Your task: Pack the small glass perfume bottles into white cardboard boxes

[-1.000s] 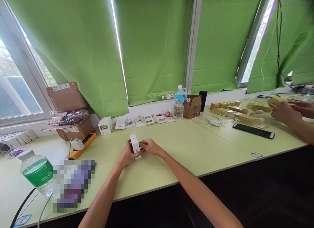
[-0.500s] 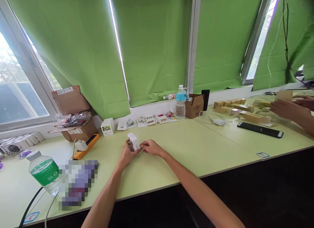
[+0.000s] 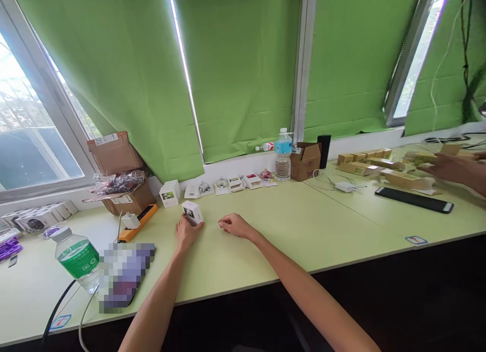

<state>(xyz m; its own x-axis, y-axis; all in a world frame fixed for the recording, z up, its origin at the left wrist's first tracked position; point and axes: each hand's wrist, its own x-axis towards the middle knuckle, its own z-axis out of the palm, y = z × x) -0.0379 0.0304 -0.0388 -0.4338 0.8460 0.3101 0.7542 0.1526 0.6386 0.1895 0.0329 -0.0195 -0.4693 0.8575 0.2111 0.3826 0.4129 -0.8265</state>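
Note:
My left hand (image 3: pixel 188 234) grips a small white printed box (image 3: pixel 194 213) by its lower part, thumb on the right side. The box stands tilted on or just above the pale table. To its right, apart from the box, my right hand (image 3: pixel 237 225) is closed with fingertips pinched together; whatever they hold, if anything, is too small to make out. Behind the box stands a group of similar white boxes (image 3: pixel 169 194). To their right lie several opened white packages, with clear round ornaments (image 3: pixel 205 188) and a red one (image 3: pixel 265 174) among them.
A brown carton (image 3: pixel 127 200) stuffed with plastic-wrapped items and an orange power strip (image 3: pixel 138 223) are at left. Nearer are a green-labelled bottle (image 3: pixel 79 258) and a blurred item (image 3: pixel 127 278). A large water bottle (image 3: pixel 283 160), phone (image 3: pixel 413 200) and co-worker's hand (image 3: pixel 451 170) are rightward.
My left hand has moved left with the white box, away from my right hand. My right hand stays pinched in nearly the same place. The camera view has shifted slightly.

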